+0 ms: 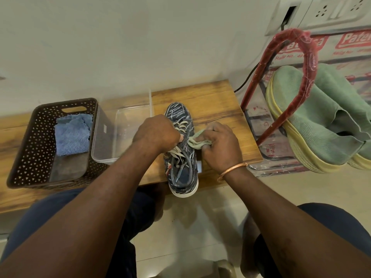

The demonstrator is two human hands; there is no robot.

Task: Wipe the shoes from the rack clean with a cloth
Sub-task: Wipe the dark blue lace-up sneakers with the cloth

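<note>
Likely light and soft-sided, the sneaker [177,112] is gripped at its laces [181,125] by the left hand [156,133], the right hand [220,145] clutching a green cloth [195,141].

The left hand [156,133] grips the shoe [185,155] at its laces. Just right of it, the right hand [220,145] presses a bunched cloth [195,142] against the shoe's side. Left of the left hand stand a tub [104,125], then a basket [26,141] holding a blue cloth [72,135]. Right of the right hand, a rack [309,63] carries green shoes [321,117].
</note>
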